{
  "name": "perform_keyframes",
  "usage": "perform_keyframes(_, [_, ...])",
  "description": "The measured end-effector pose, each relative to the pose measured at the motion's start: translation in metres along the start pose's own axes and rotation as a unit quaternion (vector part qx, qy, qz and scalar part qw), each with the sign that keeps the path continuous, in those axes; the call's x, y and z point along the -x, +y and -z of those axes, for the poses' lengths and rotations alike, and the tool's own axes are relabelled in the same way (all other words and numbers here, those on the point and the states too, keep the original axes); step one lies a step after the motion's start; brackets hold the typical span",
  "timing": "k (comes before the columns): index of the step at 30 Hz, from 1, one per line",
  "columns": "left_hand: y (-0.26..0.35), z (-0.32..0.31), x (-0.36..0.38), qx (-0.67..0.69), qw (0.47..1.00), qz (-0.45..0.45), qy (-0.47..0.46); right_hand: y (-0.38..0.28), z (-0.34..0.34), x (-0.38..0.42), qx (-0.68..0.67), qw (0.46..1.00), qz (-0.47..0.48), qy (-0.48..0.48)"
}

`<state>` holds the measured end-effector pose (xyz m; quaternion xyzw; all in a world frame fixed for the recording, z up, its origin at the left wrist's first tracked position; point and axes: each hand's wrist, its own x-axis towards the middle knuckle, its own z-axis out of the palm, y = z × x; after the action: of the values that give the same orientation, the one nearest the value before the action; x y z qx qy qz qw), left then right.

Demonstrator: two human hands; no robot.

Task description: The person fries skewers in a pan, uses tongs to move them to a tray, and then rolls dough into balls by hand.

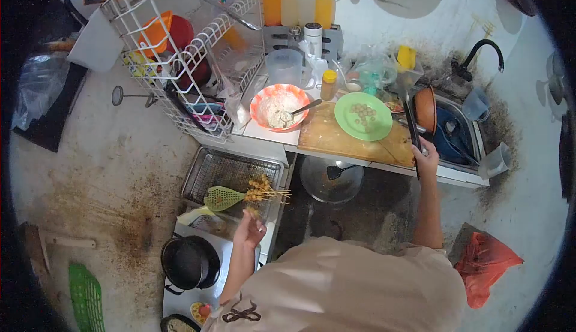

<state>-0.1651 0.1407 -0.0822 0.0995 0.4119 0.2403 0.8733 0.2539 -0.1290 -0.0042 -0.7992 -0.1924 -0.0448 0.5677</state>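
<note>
My left hand (249, 230), fingers loosely curled and apart, is just below the skewers of food (259, 189) and a green slotted spatula (223, 198). These lie across a wire-racked metal tray (191, 176). In my right hand (426, 157) is a long black-handled utensil (412, 119), held upright at the right end of a wooden cutting board (318, 134). Its greyish head overlaps clear plastic, so its kind is unclear. On the board sits a green plate (348, 122) with small round slices (363, 114). Beside it stands an orange-rimmed bowl (258, 101) of white mixture with a spoon (303, 108).
A sink (444, 107) with a black tap (480, 53) is at the right. A white dish rack (210, 44) stands at the upper left, near sauce bottles (272, 2). A black pot (189, 263) is on the stove at lower left. A metal basin (321, 191) sits below the counter.
</note>
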Motion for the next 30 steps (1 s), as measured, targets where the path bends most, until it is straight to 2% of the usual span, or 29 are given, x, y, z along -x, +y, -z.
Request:
perform_keyframes(1, [-0.003,0.000,-0.001,-0.012,1.000,-0.001,-0.010,0.011,-0.003,-0.005,0.058,0.996,0.044,0.043])
perform_keyframes(4, [-0.011,-0.007,-0.002,-0.031,0.999,-0.006,-0.015,0.014,-0.002,-0.011,0.221,0.952,0.201,0.067])
perform_keyframes(6, [-0.019,-0.019,0.001,-0.023,1.000,-0.009,0.017,0.012,-0.007,-0.015,0.268,0.951,0.143,0.053])
perform_keyframes(8, [-0.025,-0.019,0.000,0.010,1.000,0.003,-0.021,0.015,-0.012,-0.024,0.325,0.940,0.098,0.044])
perform_keyframes(11, [-0.033,-0.017,0.000,0.018,0.998,0.010,-0.052,0.007,-0.021,-0.032,0.323,0.946,0.026,0.032])
perform_keyframes(12, [-0.035,-0.022,0.001,0.011,0.998,0.010,-0.059,0.008,-0.024,-0.035,0.344,0.938,0.027,0.031])
perform_keyframes(15, [-0.045,-0.041,0.005,-0.018,0.994,-0.021,0.108,0.017,-0.033,-0.042,0.383,0.923,0.032,0.027])
perform_keyframes(18, [-0.050,-0.033,0.001,-0.028,0.996,-0.049,0.067,0.029,-0.041,-0.046,0.383,0.921,0.062,0.033])
perform_keyframes(20, [-0.053,-0.033,-0.001,-0.066,0.991,-0.077,0.082,0.033,-0.046,-0.045,0.393,0.912,0.102,0.053])
perform_keyframes(25, [-0.059,-0.018,-0.005,-0.069,0.994,-0.080,0.040,0.031,-0.047,-0.047,0.373,0.925,0.068,0.028])
perform_keyframes(30, [-0.069,-0.027,-0.005,-0.053,0.992,-0.069,0.089,0.019,-0.049,-0.048,0.381,0.923,0.043,0.022])
